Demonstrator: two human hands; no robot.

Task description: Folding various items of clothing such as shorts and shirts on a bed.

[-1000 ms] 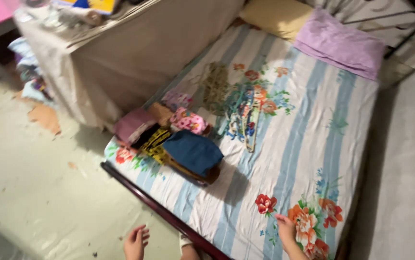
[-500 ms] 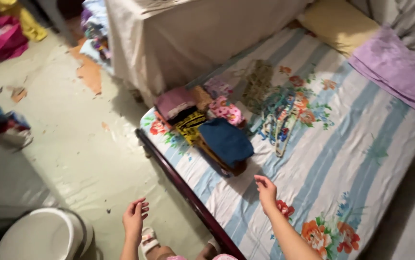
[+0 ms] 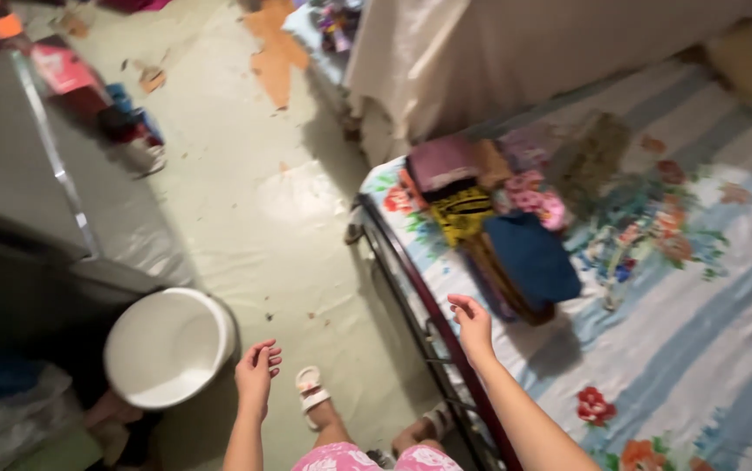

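Blue-and-white striped sheet with printed flowers, covering the bed (image 3: 699,349) across the right half of the frame; dark metal bed rail along its near edge.

Folded clothes (image 3: 489,218), centre right: a small heap at the bed's corner, with a dark blue piece (image 3: 531,259) nearest the person, a yellow-and-black piece behind it, and pink and maroon pieces further up.

Right hand (image 3: 472,324), lower centre: held over the sheet just below the dark blue piece, not touching it; fingers loosely spread and slightly curled, holding nothing.

Left hand (image 3: 256,373), lower left of centre: held over the floor, palm turned inward, fingers relaxed and parted, holding nothing.

White bucket (image 3: 169,347), lower left: on the floor, near the left hand.

Pale floor (image 3: 245,201), upper centre: worn, with orange patches.

Beige cloth (image 3: 516,52), top centre: draped over furniture beside the bed.

Sandalled feet, bottom centre, standing beside the bed rail.
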